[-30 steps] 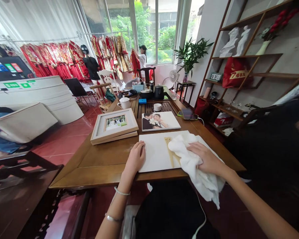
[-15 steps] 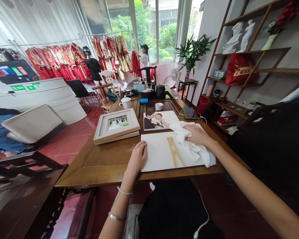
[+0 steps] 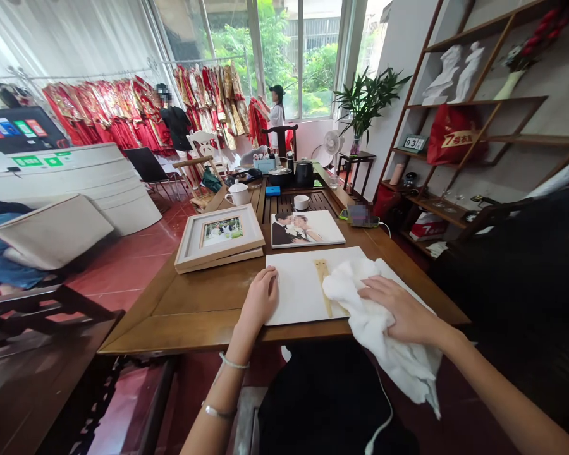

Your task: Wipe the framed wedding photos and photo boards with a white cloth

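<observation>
A white panel (image 3: 291,284) lies flat near the table's front edge. On it rests a tan, two-legged piece (image 3: 320,272) with a cat-like top; the cloth covers part of it. My left hand (image 3: 262,294) has its fingers curled together against the panel's left edge. My right hand (image 3: 398,309) grips a crumpled white cloth (image 3: 355,284), pressed over the panel's right side. Part of the cloth hangs over the table's front edge. Behind the panel lies a photo panel (image 3: 308,229) of a couple.
A light wooden picture frame (image 3: 220,234), stacked on another, sits at the left. Farther back are a lidded white mug (image 3: 238,194), a small white cup (image 3: 301,202) and a phone (image 3: 363,216) on a cable. Two people stand by racks of red garments (image 3: 109,110).
My right hand has drawn the cloth toward me from the panel's far right corner. The cloth now overlaps the tan piece. My left hand stays at the panel's left edge.
</observation>
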Demonstrator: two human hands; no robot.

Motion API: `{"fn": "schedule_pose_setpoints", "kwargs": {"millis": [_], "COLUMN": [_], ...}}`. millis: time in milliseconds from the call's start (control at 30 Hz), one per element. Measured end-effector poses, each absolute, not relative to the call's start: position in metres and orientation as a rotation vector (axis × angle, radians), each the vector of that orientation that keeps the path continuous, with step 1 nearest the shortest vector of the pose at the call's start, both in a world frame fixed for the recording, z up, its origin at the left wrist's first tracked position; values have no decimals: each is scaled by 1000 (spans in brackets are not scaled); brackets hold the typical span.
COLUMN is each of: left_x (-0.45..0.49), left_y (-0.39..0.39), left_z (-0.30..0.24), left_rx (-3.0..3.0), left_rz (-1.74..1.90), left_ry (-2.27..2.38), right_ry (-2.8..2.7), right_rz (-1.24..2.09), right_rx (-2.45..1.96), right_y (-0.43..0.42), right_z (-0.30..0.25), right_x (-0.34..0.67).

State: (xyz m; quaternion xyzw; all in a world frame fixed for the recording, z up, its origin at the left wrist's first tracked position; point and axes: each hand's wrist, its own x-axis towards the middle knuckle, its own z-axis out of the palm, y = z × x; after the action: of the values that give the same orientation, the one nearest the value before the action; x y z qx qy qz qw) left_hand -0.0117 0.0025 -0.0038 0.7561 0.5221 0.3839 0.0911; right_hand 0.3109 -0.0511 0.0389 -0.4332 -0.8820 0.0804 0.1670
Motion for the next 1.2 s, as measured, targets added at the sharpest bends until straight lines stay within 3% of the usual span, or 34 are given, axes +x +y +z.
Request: {"fn": "schedule_pose_setpoints", "kwargs": {"millis": [167, 533, 1000, 1200], "left_x": [-13, -14, -12, -13], "left_y": [4, 3, 3, 4], "left_z": [-5, -5, -3, -5], "left_rx": [2238, 2228, 2236, 2246], "left_rz": [1138, 1123, 1095, 1111], "left_ry": [1549, 1554, 1564, 1561], "right_ry": [-2492, -2346, -2370, -2380], "right_rz": [314, 95, 214, 229], "right_rx": [-1156, -1391, -1240, -1268], "right_y": [-22, 70, -37, -22], "right_z": [39, 29, 29, 33], "right_x": [314, 271, 261, 257]}}
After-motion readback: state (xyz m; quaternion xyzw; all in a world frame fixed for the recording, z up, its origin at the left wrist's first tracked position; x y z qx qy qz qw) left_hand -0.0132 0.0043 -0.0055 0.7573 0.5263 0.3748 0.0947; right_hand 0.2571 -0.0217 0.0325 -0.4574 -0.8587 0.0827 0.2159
